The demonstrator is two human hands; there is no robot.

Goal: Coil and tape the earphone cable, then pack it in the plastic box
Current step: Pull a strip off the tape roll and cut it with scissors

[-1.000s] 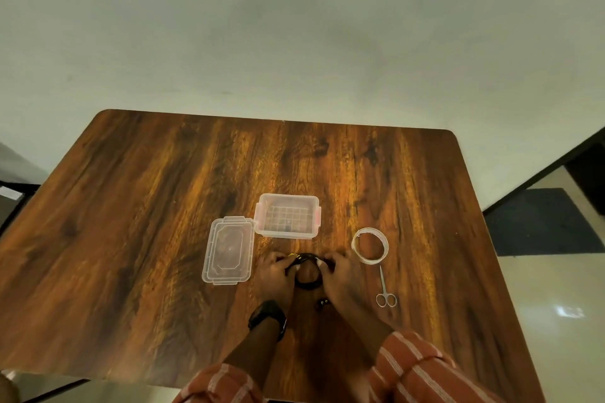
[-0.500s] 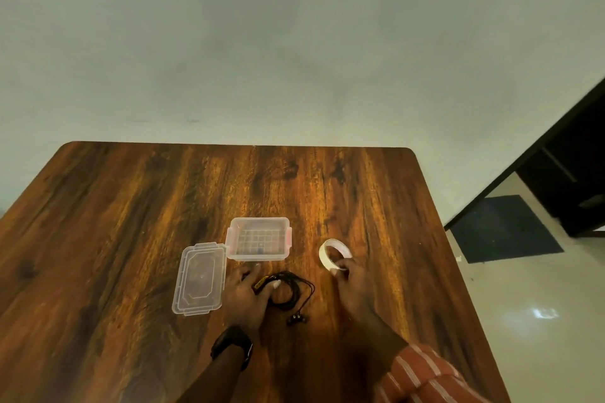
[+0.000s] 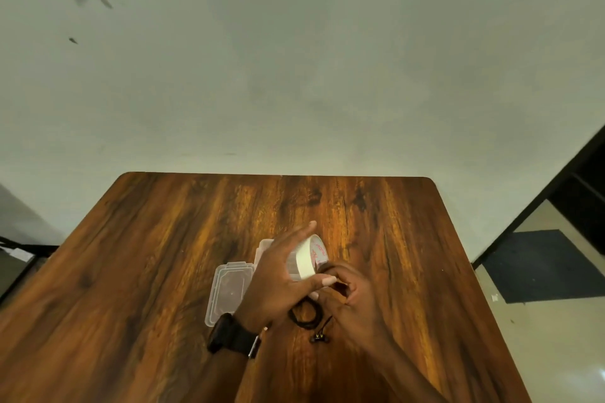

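Both hands hold a roll of white tape (image 3: 309,259) raised above the table. My left hand (image 3: 281,285) grips the roll from the left, index finger stretched upward. My right hand (image 3: 352,296) pinches at the roll's lower right edge. Below them the coiled black earphone cable (image 3: 306,314) lies on the wood, its earbuds (image 3: 319,338) trailing toward me. The clear plastic box (image 3: 263,247) is mostly hidden behind my left hand. Its clear lid (image 3: 229,291) lies flat to the left.
The wooden table (image 3: 147,271) stands against a pale wall. Its right edge drops to a light floor with a dark mat (image 3: 543,265). A black watch (image 3: 229,334) is on my left wrist. The scissors are hidden from view.
The right hand lifted the tape roll off the table. The left hand let go of the coiled cable and came up to grip the roll. The camera tilted upward.
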